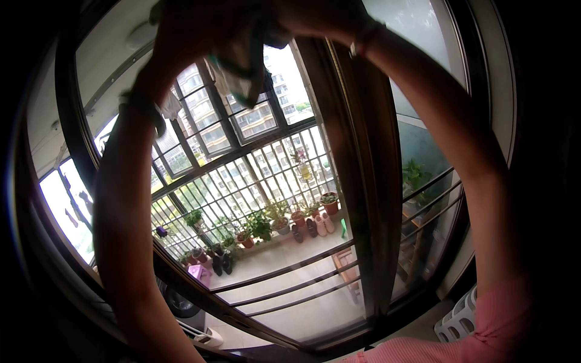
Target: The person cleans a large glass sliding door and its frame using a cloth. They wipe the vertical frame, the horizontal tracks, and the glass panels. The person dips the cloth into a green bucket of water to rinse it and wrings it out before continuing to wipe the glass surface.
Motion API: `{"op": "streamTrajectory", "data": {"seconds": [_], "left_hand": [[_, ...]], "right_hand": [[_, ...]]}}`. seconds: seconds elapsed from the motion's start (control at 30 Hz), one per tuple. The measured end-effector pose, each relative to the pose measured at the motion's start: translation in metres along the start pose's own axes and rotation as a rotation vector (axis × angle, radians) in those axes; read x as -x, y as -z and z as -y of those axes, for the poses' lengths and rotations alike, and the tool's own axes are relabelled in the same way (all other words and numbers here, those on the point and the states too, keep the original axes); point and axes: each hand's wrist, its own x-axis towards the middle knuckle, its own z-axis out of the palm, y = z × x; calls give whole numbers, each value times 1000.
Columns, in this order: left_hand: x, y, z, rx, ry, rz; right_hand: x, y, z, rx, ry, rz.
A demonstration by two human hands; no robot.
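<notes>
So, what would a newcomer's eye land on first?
Probably the raised left arm and right arm, curving up both sides; the left hand and right hand are at a green-edged cloth up top. Beyond a dark window frame, potted plants and shoes line the balcony.

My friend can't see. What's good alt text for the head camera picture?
A person's left hand and right hand reach high to what looks like green-edged cloth, their grip lost in shadow. Beyond, potted plants and shoes line a balcony before tall buildings.

Open room between forearms point(128, 199), below hands point(196, 36) and hanging cloth point(243, 72); dark window post point(366, 157), horizontal bars point(284, 271) block way forward.
</notes>
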Motion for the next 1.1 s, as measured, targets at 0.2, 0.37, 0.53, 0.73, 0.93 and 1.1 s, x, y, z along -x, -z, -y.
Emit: {"op": "streamTrajectory", "data": {"seconds": [0.2, 0.37, 0.53, 0.73, 0.93, 1.1], "left_hand": [[21, -16, -53, 318, 149, -193], [94, 29, -212, 591, 260, -8], [188, 93, -330, 676, 57, 284], [175, 74, -308, 681, -96, 443], [71, 18, -158, 489, 91, 28], [2, -23, -49, 341, -1, -166]], "right_hand": [[51, 1, 25, -79, -92, 64], [189, 61, 142, -4, -283, 368], [303, 112, 245, -133, -436, 609], [283, 108, 235, -52, -516, 849], [158, 55, 120, 58, -274, 141], [61, 29, 26, -44, -143, 5]]}}
